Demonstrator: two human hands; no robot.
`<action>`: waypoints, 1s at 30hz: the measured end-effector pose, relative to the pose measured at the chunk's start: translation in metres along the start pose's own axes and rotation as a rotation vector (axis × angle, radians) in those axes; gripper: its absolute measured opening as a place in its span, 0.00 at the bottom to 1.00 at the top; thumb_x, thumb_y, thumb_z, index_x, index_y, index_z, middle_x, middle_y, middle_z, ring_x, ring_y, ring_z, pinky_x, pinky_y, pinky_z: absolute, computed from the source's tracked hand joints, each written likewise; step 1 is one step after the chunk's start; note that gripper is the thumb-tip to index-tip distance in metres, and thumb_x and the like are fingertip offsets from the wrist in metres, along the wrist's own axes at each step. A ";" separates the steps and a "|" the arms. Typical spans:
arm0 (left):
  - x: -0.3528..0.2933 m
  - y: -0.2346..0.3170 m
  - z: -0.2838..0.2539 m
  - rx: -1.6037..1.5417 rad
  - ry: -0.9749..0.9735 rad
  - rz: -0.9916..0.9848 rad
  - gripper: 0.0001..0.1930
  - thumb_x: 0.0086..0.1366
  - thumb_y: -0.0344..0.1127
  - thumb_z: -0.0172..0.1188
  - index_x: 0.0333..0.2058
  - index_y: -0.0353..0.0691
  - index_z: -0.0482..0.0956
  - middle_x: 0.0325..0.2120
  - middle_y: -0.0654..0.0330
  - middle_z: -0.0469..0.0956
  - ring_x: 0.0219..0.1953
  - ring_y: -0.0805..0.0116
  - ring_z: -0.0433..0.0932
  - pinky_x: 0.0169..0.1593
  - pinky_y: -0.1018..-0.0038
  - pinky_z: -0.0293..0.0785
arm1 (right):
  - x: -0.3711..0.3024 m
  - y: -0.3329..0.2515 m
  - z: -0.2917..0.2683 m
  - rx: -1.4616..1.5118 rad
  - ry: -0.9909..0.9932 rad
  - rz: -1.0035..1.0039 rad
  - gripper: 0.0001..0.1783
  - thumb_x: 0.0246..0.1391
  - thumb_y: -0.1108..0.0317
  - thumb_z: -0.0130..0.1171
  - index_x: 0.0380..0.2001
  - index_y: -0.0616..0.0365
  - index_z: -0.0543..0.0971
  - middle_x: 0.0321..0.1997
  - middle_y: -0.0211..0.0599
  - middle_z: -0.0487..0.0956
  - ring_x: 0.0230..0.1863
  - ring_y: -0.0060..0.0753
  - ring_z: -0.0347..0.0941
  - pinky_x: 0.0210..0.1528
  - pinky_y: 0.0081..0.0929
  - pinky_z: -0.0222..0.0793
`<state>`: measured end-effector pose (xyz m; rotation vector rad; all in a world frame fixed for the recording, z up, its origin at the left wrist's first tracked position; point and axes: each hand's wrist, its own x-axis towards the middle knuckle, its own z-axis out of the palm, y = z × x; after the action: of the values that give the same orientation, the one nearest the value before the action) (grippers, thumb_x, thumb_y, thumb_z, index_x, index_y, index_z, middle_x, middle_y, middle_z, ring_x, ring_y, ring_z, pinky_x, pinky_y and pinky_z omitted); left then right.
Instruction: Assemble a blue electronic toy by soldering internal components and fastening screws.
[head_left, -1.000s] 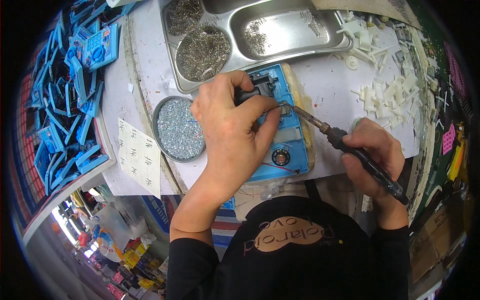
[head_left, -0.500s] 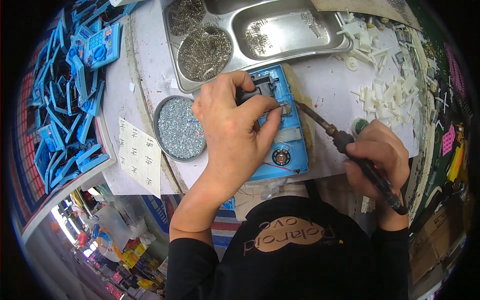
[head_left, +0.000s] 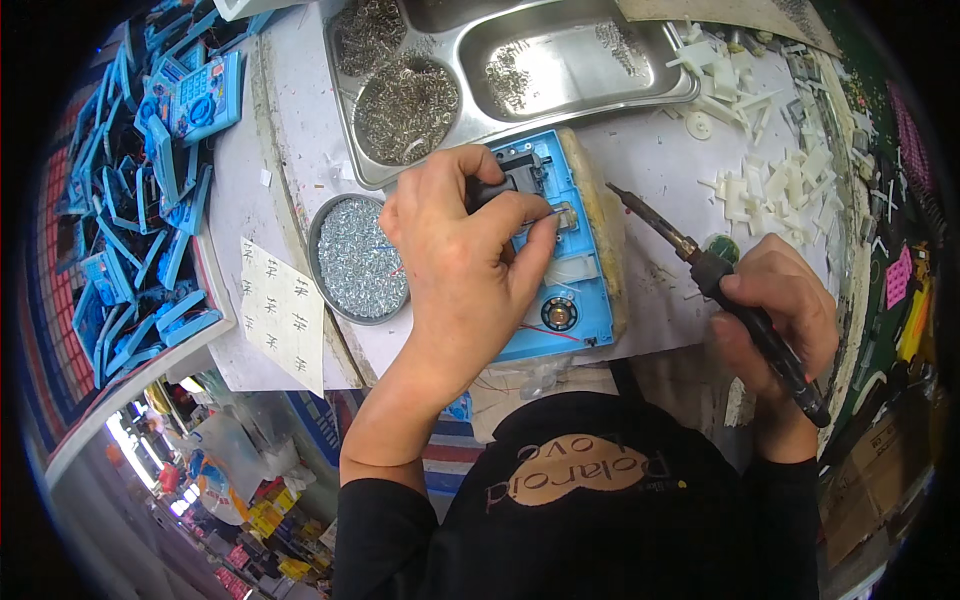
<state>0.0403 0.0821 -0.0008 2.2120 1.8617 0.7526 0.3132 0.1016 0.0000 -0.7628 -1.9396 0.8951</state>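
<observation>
A blue plastic toy housing [head_left: 580,285] lies open on the white table, with a small round speaker and a red wire inside. My left hand [head_left: 470,260] rests on the housing, its fingertips pinching a thin wire near the housing's upper middle. My right hand [head_left: 775,320] grips a black-handled soldering iron [head_left: 700,265] to the right of the housing. The iron's tip points up and left and hangs clear of the housing.
A steel compartment tray [head_left: 560,70] with small metal parts stands behind the housing. A round tin of screws [head_left: 360,260] sits at the left, beside a paper slip with tally marks [head_left: 280,315]. Blue housings [head_left: 150,190] pile up far left; white plastic pieces [head_left: 780,170] scatter at right.
My right hand has drawn the soldering iron back to the right, so its tip has left the housing. My left hand stays on the housing.
</observation>
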 end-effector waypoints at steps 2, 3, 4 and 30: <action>0.000 0.000 0.001 -0.016 0.003 -0.009 0.07 0.47 0.34 0.74 0.28 0.48 0.87 0.39 0.62 0.72 0.45 0.60 0.70 0.50 0.62 0.58 | 0.000 0.000 0.000 -0.002 0.003 0.001 0.16 0.47 0.75 0.71 0.40 0.62 0.80 0.26 0.37 0.78 0.24 0.35 0.72 0.27 0.28 0.65; -0.001 0.000 0.000 -0.010 0.001 -0.010 0.07 0.47 0.34 0.74 0.28 0.48 0.87 0.39 0.62 0.72 0.45 0.60 0.70 0.50 0.62 0.58 | -0.001 0.000 0.000 -0.003 0.005 0.003 0.16 0.47 0.75 0.71 0.41 0.62 0.80 0.26 0.37 0.78 0.24 0.35 0.72 0.27 0.28 0.65; -0.001 0.000 0.000 -0.006 -0.002 -0.011 0.07 0.47 0.34 0.74 0.28 0.48 0.87 0.39 0.62 0.73 0.45 0.60 0.70 0.50 0.62 0.58 | -0.001 0.000 -0.001 -0.004 0.006 0.006 0.16 0.47 0.75 0.71 0.41 0.62 0.80 0.26 0.37 0.78 0.24 0.35 0.72 0.27 0.28 0.65; -0.017 0.003 0.005 0.074 0.089 0.169 0.09 0.51 0.29 0.73 0.32 0.46 0.84 0.31 0.67 0.80 0.37 0.66 0.74 0.47 0.66 0.57 | -0.005 0.000 0.010 0.020 0.028 -0.007 0.16 0.45 0.76 0.71 0.40 0.63 0.81 0.24 0.36 0.77 0.23 0.34 0.71 0.26 0.29 0.63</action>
<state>0.0437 0.0662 -0.0087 2.4442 1.7857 0.8362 0.3069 0.0947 -0.0065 -0.7528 -1.9053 0.8943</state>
